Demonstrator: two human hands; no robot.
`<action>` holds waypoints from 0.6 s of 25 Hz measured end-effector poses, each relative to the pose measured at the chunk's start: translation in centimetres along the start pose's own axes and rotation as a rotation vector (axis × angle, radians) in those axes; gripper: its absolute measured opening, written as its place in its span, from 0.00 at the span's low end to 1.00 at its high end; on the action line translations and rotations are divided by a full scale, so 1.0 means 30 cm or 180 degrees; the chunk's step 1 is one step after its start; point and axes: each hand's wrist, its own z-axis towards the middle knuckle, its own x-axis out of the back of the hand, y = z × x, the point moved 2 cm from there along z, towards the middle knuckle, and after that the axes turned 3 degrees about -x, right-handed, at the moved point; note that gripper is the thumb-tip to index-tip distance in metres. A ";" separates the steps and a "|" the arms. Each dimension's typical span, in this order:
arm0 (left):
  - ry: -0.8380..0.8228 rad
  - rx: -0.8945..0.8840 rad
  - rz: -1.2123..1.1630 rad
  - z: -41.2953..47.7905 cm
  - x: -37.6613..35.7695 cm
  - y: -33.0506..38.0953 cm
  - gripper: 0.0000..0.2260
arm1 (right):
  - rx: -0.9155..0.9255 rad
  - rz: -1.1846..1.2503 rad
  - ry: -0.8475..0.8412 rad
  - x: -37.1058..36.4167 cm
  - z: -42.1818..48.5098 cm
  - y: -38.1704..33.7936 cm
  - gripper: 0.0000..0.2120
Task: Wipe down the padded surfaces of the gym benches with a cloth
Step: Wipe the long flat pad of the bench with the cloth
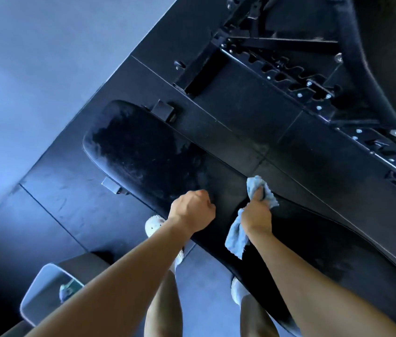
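Note:
A long black padded gym bench [143, 154] runs diagonally from upper left to lower right. Its surface looks smeared and damp in patches. My right hand [256, 215] is closed around a light blue cloth [236, 239], which is pressed on the pad near the bench's middle; cloth ends stick out above and below the fist. My left hand [192, 210] is a closed fist resting on the near edge of the pad, holding nothing that I can see.
A second bench's black metal frame [301, 81] with a notched adjustment rail lies beyond, across a dark rubber floor [58, 215]. A grey bin with a pale rim [46, 295] stands at lower left. My legs and light shoes [154, 224] are beside the bench.

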 end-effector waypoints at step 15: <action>0.0252 0.0247 -0.0324 0.306 0.467 -0.809 0.10 | 0.1065 -0.0298 -0.0515 -0.646 0.007 -1.251 0.37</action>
